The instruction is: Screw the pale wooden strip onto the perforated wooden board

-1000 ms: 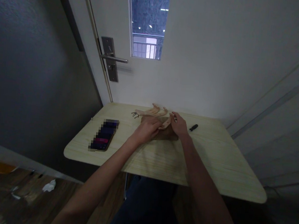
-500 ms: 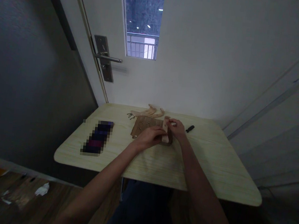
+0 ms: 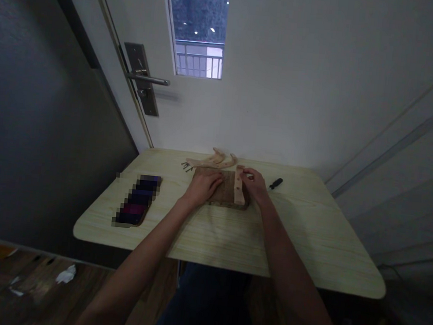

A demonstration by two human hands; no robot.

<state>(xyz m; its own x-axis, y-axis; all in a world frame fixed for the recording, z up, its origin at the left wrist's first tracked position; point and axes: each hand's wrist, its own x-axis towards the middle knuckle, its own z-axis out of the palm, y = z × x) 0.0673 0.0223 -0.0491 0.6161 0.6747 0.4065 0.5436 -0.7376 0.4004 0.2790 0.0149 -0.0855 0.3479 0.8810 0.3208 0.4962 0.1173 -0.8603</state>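
Observation:
A brown rectangular board [image 3: 226, 189] lies on the table, with a light wooden strip [image 3: 239, 193] set across its right end. My right hand [image 3: 254, 185] pinches the upper part of this strip from the right. On the left part of the board rests my left hand [image 3: 201, 187], its fingers stretched out and lying over the surface. Behind the board are curved light wooden pieces [image 3: 219, 158]. Several small dark screws [image 3: 186, 167] lie by its far left corner. To the right of my right hand is a short dark tool [image 3: 276, 183], apparently a screwdriver.
The pale wood-grain table [image 3: 309, 233] has rounded front corners and stands against a white door [image 3: 285, 87] with a metal handle [image 3: 148, 79]. A blurred-out phone-like object [image 3: 138, 199] lies at the table's left. Crumpled white paper [image 3: 66, 274] is on the floor.
My left hand has let go of the wooden strip and moved left onto the board. My right hand stays at the strip. The view has shifted slightly.

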